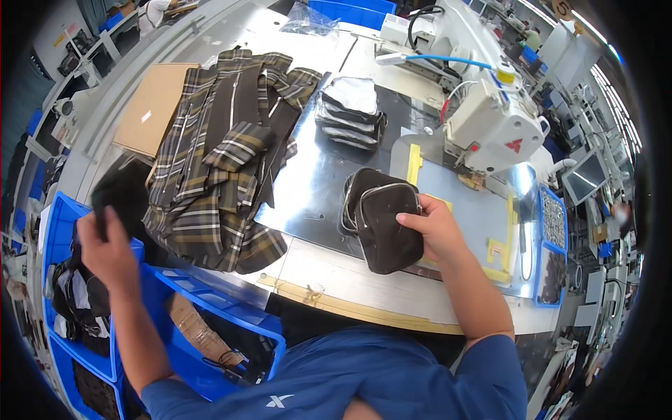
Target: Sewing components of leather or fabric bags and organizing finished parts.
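Note:
My right hand grips the right side of a dark brown zippered pouch, thumb on its front face. Behind it, a second brown pouch shows a curved silver zipper; whether my fingers hold that one too is hidden. On the far left, my left hand is closed on a black fabric piece, smeared by motion, above the blue bin's edge. Plaid fabric panels with zippers lie heaped between my hands. Beyond the pouches stands a stack of dark pieces with silvery linings.
A white sewing machine stands at the right of the worktable. Blue bins with fabric pieces line the left and near left side. A cardboard sheet lies under the plaid heap. Blue trays hang at the right edge.

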Action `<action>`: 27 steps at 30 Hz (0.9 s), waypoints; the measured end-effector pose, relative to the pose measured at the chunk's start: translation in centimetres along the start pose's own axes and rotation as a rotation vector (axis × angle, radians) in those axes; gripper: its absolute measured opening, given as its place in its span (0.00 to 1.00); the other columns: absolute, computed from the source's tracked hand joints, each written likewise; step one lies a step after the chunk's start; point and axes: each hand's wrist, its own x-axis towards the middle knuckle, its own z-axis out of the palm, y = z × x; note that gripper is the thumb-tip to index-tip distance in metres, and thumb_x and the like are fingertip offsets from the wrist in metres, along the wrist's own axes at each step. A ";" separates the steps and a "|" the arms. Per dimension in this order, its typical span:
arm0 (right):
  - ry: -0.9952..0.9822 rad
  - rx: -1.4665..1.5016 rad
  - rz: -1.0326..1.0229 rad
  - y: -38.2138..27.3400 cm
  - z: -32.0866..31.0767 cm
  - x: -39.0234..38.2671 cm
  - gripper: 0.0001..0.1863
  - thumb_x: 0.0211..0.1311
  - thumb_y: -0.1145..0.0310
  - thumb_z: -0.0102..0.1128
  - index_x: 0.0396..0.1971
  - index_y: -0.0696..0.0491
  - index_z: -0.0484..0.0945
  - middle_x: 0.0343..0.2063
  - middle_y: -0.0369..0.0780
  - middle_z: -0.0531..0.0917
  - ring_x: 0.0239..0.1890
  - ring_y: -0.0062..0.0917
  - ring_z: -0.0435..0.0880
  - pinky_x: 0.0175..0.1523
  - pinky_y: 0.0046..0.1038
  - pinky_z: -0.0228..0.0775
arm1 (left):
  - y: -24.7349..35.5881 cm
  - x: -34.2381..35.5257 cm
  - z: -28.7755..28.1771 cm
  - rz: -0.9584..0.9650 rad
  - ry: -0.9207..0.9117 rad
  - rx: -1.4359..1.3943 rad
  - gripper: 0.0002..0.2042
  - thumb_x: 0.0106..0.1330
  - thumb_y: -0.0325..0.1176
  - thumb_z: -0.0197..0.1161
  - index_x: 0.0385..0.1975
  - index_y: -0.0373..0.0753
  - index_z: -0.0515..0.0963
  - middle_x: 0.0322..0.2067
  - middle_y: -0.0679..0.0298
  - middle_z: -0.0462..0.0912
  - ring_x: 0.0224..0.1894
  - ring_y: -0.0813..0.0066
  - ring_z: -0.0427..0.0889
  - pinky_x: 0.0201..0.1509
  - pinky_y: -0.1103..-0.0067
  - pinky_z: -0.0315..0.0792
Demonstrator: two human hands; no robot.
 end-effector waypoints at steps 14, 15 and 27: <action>0.139 0.370 -0.004 0.8 -0.3 -2.6 0.21 0.67 0.75 0.60 0.59 0.58 0.72 0.55 0.45 0.79 0.56 0.30 0.80 0.61 0.36 0.75 | 22.6 -20.3 11.4 0.824 -0.696 -0.667 0.17 0.63 0.40 0.66 0.48 0.41 0.74 0.64 0.56 0.74 0.64 0.56 0.74 0.70 0.60 0.61; 0.154 0.205 -0.060 0.9 0.1 -2.9 0.23 0.65 0.76 0.61 0.59 0.58 0.71 0.56 0.44 0.79 0.57 0.30 0.79 0.62 0.35 0.74 | 22.5 -20.0 11.6 0.832 -0.717 -0.693 0.18 0.63 0.41 0.67 0.48 0.41 0.75 0.63 0.55 0.73 0.64 0.56 0.74 0.69 0.60 0.62; 0.032 0.072 -0.400 -11.8 4.2 3.4 0.25 0.61 0.76 0.66 0.58 0.60 0.70 0.51 0.45 0.82 0.51 0.33 0.85 0.54 0.37 0.82 | 19.3 -18.4 12.6 0.190 -0.528 -0.893 0.14 0.56 0.28 0.72 0.39 0.35 0.76 0.45 0.52 0.76 0.40 0.59 0.75 0.43 0.71 0.74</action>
